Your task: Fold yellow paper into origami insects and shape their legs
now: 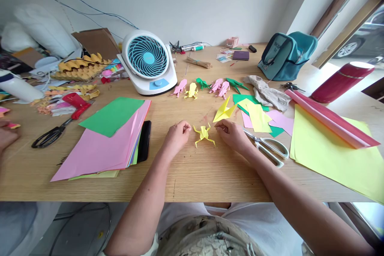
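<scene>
Ref = white fan. Yellow paper frog lies on the worktop, right of the fan and nearer the wearer, between both hands. Left hand beside it: fingers curled closed, nothing visible in them. Right hand on the frog's other side, fingers likewise bunched, no visible hold; can't tell if they touch the folded yellow piece just beyond. Right of fan: row of paper figures, pink, yellow, green; farther right and nearer the wearer, scissors. Wearer's side of fan, leftish: paper stack, phone at its right edge. Far right of fan: teal bag, red flask.
</scene>
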`<state>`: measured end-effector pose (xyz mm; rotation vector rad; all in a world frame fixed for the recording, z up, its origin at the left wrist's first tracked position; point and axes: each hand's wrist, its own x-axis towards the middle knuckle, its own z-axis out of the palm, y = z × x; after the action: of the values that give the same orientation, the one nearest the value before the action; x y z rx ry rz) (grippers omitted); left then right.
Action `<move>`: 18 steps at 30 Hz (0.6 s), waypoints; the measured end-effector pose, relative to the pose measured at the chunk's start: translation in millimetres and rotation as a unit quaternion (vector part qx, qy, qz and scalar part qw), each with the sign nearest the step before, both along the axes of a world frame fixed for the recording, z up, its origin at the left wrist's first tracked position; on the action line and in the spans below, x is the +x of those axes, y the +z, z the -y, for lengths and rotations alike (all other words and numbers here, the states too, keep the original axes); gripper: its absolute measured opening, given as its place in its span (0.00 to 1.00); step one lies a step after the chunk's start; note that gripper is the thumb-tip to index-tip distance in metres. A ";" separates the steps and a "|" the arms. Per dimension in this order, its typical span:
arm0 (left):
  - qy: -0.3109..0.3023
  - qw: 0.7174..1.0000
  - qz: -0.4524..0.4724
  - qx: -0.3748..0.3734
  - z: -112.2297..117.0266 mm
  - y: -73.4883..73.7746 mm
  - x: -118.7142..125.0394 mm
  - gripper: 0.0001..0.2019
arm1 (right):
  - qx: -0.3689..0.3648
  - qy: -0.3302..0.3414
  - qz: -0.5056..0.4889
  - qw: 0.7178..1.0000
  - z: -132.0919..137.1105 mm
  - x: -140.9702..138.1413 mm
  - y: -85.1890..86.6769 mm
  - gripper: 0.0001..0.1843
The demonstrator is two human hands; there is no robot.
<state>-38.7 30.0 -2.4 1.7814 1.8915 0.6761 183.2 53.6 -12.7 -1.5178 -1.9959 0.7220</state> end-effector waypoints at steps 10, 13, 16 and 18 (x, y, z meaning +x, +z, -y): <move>-0.039 0.999 -0.024 0.008 0.8 -8.7 6.0 0.09 | -0.025 -0.012 0.076 0.997 -27.6 -23.4 3.4 0.13; -0.040 0.999 -0.017 0.005 3.7 -6.9 8.3 0.09 | -0.028 -0.009 0.066 0.997 -24.7 -24.5 0.6 0.09; -0.037 0.999 0.000 0.002 4.5 -6.7 9.4 0.10 | -0.029 0.013 0.023 0.999 -21.4 -22.0 -2.8 0.06; -0.037 0.999 0.016 0.001 3.4 -8.2 9.9 0.09 | -0.032 0.041 -0.025 0.998 -20.0 -18.5 -4.8 0.06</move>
<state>-28.8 26.6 -10.5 1.8219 1.7942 0.6774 164.7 73.7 -17.5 -1.4470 -2.0241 0.8574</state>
